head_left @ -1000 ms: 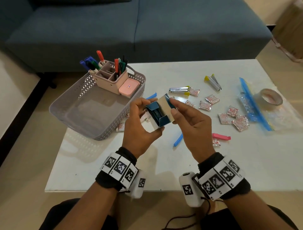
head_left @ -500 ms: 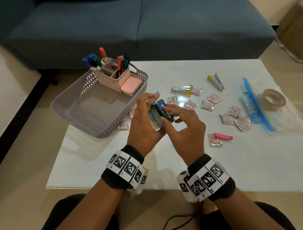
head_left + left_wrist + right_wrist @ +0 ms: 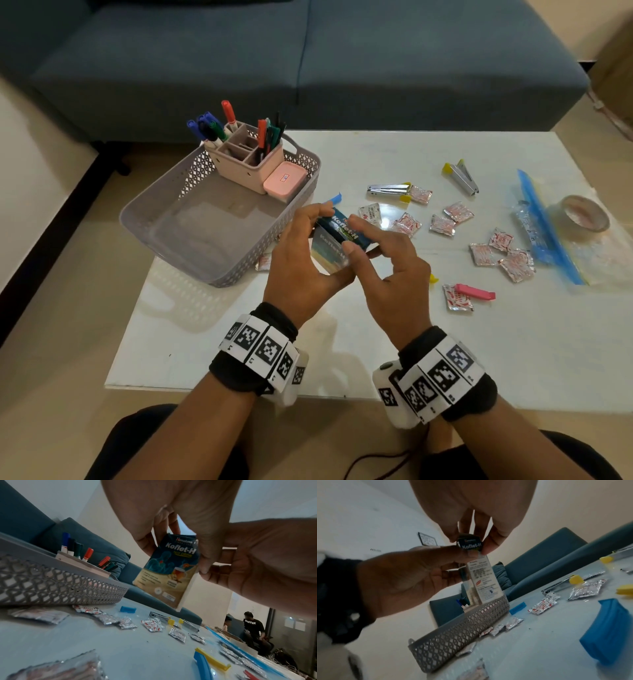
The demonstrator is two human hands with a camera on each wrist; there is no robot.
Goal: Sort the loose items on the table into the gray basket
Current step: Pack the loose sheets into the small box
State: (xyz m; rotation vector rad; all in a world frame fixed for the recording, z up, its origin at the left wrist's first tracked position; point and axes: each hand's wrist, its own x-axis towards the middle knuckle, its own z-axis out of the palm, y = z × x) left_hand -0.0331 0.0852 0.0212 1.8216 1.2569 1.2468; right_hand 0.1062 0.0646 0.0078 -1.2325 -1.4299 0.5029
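A small blue and beige Koflet-H carton (image 3: 334, 245) hangs in both hands above the white table (image 3: 376, 342), just right of the gray basket (image 3: 239, 270). My left hand (image 3: 298, 263) grips the carton's body from the left, fingers over its far side. My right hand (image 3: 383, 263) pinches the carton's blue top end between thumb and fingertips. The left wrist view shows the carton's (image 3: 168, 572) printed front, and the right wrist view its (image 3: 482, 582) white side panel above the basket's (image 3: 462, 626) wall. The carton's flap lies shut.
The basket holds a pink organizer (image 3: 246, 164) with markers and a pink case (image 3: 284, 180). Several foil sachets (image 3: 442, 224), two silver clips with yellow ends (image 3: 388, 188), a pink clip (image 3: 476, 293), a blue clip (image 3: 332, 198), a tape roll (image 3: 585, 214) and a zip bag (image 3: 548, 236) lie on the table. A blue sofa stands behind.
A second ago the carton was held with its end flap standing open. The flap is now closed, the carton has turned, and both hands have dropped slightly toward the table.
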